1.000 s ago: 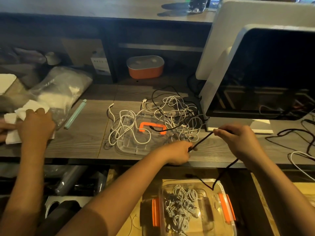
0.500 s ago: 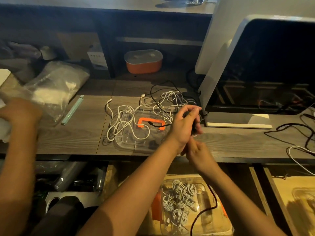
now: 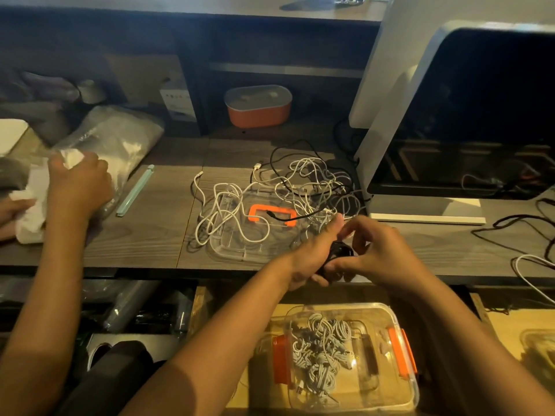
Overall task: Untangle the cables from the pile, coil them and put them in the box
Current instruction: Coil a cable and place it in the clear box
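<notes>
At the far left edge of the desk, another person's hand grips a crumpled white paper; a second hand of that person shows only in part at the frame edge. Just beside it lies a clear plastic bag, and to its right a pale green stick lies flat on the wood. On the shelf behind stands an orange container with a grey lid.

At mid-desk a clear lid with an orange handle lies flat. The pile of cables, white and black strands tangled, lies over it and spreads toward the monitor.

At the near edge of the desk, right of the lid, the left hand has its fingers curled round a small coil of black cable, thumb raised. The right hand meets it from the other side, fingers curled and touching the same coil. Both hands are narrow, closed on the coil.

Below the desk, under the hands, sits the box, clear with orange clips and no lid on it, holding coiled white cables.

At the far right, loose black and white leads trail across the desk.
</notes>
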`<state>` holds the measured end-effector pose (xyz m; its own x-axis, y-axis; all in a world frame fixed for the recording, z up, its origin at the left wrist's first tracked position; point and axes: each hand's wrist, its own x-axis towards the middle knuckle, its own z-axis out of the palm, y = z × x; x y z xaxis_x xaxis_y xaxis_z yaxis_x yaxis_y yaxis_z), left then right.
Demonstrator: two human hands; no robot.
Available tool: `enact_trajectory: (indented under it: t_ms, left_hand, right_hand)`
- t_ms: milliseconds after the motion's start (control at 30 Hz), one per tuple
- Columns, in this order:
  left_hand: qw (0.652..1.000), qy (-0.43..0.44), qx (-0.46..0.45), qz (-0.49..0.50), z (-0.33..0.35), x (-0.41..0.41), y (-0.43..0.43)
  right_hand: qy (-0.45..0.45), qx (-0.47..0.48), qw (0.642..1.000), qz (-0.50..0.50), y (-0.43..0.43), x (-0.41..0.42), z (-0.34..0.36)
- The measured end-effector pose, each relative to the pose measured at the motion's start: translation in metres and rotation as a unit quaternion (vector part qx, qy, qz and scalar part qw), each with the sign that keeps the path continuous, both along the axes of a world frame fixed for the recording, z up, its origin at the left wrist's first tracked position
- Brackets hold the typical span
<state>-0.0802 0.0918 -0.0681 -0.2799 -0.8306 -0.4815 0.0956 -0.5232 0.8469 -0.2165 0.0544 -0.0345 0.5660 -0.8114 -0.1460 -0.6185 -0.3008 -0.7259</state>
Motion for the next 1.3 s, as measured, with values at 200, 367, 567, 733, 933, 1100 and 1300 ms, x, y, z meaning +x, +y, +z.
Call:
enact_trajectory:
  t_ms: [200,367,567,733,933,1100,1300]
  left_hand:
    - [0.987,0.142,0.025,-0.073,0.012,0.01,0.002]
    - [0.997,0.078,0.023,-0.005,0.005,0.011,0.0]
    - [0.941,-0.181,-0.149,0.244,-0.014,-0.02,0.016]
    - [0.895,-0.304,-0.181,0.271,-0.006,-0.022,0.017]
    - [0.881,-0.344,-0.189,0.263,-0.019,-0.022,0.022]
    - [0.946,-0.151,-0.153,0.242,-0.007,-0.029,0.033]
    - [0.89,-0.179,-0.103,0.407,-0.004,-0.045,0.01]
  right_hand:
    - [-0.145,0.153,0.977,0.041,-0.001,-0.006,-0.002]
    - [-0.192,0.164,0.967,0.019,0.004,-0.003,-0.019]
    - [-0.2,0.117,0.969,-0.085,0.001,-0.001,-0.026]
    - [-0.207,0.122,0.967,-0.087,0.011,0.0,-0.029]
    - [-0.047,0.13,0.99,0.025,0.0,-0.018,-0.012]
    - [-0.143,0.134,0.98,-0.033,-0.006,-0.039,-0.002]
    - [-0.192,0.123,0.962,-0.147,0.036,-0.001,-0.055]
